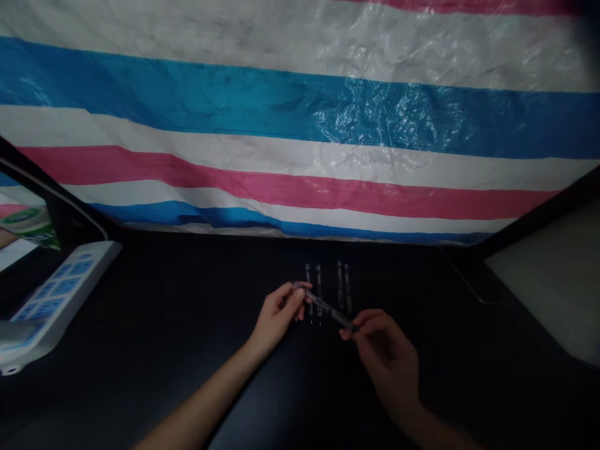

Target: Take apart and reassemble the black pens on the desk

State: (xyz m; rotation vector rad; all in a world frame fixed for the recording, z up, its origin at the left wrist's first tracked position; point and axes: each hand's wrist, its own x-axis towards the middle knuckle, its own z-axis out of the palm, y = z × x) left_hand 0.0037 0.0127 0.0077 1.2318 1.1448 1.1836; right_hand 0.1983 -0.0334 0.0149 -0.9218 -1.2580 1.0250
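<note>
A slim dark pen slants between my two hands, just above the black table. My left hand pinches its upper left end between thumb and fingers. At the lower right end, my right hand closes its fingertips on the pen; the tip there is partly hidden. Behind it, on the table, lie similar pens side by side: a left pair, with one pen partly covered by the held one and by my left hand, and a right pair, including a pen at its outer side.
A white power strip with blue socket faces lies at the left. Beyond it is a green and white package. A striped plastic sheet hangs behind the black table. A pale panel stands at the right.
</note>
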